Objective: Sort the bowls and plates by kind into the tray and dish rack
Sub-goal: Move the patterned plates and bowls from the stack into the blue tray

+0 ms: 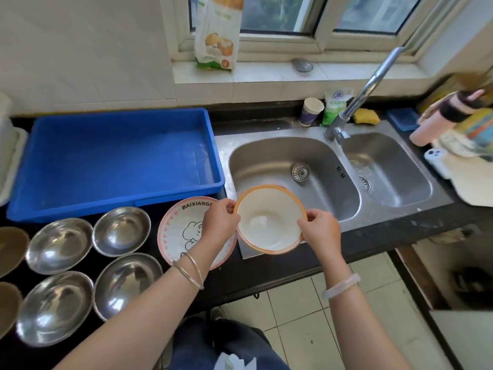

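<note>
I hold a white bowl with an orange rim (269, 222) over the front edge of the left sink, tilted toward me. My left hand (220, 221) grips its left rim and my right hand (320, 231) grips its right rim. Under my left wrist lies a pink-rimmed plate (177, 231) with a cartoon drawing. Left of it, several steel bowls (121, 231) sit on the dark counter. Two brown bowls (10, 249) show at the far left edge. A blue tray (117, 158) stands behind the bowls. A white rack (8, 156) is partly visible at the left edge.
A double steel sink (320, 166) with a tall tap (365, 92) lies to the right of the tray. A paper cup (310, 112), a green bag and a yellow sponge (366, 116) stand behind it. A pink bottle (437, 121) and a phone (434, 158) lie at the far right.
</note>
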A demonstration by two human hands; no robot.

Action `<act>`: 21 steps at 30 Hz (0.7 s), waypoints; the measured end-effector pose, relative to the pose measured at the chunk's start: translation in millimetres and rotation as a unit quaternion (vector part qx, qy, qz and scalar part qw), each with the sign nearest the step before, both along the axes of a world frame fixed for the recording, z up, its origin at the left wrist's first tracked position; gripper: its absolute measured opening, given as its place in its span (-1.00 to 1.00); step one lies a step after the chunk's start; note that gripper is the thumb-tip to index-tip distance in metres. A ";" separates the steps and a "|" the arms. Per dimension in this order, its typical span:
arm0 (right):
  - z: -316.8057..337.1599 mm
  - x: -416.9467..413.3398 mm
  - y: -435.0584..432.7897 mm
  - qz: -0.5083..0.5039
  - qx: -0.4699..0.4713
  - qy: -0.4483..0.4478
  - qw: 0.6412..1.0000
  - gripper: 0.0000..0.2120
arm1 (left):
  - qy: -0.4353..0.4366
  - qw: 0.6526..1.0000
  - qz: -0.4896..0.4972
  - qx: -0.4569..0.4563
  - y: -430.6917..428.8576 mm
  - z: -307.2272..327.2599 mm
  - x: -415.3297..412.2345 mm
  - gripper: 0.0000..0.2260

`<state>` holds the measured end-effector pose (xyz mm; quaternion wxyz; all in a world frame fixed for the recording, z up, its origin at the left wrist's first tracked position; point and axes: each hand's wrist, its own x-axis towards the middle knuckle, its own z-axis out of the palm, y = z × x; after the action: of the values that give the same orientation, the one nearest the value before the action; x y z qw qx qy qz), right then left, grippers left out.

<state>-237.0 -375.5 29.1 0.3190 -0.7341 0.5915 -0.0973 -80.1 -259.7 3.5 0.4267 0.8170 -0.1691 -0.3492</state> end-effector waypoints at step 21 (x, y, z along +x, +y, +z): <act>-57.0 -29.5 3.5 -0.055 0.071 -0.026 0.996 -0.96 | -0.016 0.998 -0.045 0.031 -6.0 -42.7 -21.2 -0.75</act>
<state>-266.5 -372.0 -27.9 0.3799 -0.6732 0.6277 -0.0917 -101.3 -265.7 -39.2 0.3824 0.8266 -0.2018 -0.3602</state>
